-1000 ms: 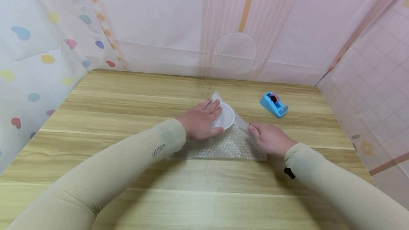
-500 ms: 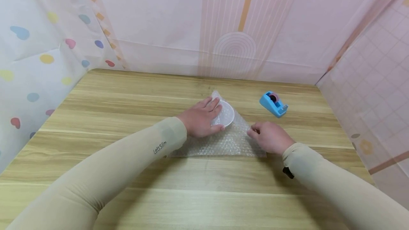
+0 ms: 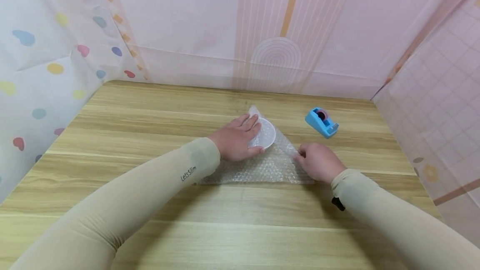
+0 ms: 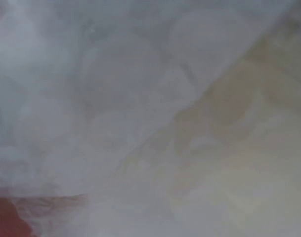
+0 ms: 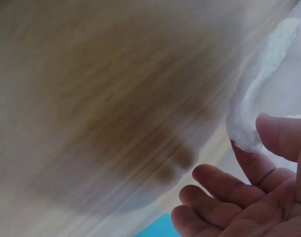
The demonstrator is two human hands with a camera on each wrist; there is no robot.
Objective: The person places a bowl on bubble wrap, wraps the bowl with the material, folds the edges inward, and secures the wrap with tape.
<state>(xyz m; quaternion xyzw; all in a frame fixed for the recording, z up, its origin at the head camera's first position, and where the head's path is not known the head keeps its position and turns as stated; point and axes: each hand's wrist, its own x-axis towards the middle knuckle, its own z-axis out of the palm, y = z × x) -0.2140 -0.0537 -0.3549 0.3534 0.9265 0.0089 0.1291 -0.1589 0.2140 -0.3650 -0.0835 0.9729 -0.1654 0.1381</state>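
Note:
A sheet of clear bubble wrap (image 3: 270, 168), its upper part folded toward a point, lies mid-table. Through it shows a round, flat thing with a white rim (image 3: 267, 133); its kind cannot be made out. My left hand (image 3: 237, 138) presses on this disc with fingers spread and straight, hiding its left part. At the wrap's right slanting edge, my right hand (image 3: 319, 161) pinches the film. The right wrist view shows thumb and forefinger at a bunched edge of the bubble wrap (image 5: 246, 116), the other fingers loosely bent. Blurred film fills most of the left wrist view.
Behind my right hand stands a blue tape dispenser (image 3: 321, 123) with a pinkish roll. The wood-grain table (image 3: 240, 228) meets patterned cloth walls (image 3: 187, 28) at the back and sides.
Half a second ago my right fingers looked loosened at the wrap's edge; now they pinch it slightly nearer me than at first. My left hand stays on the disc.

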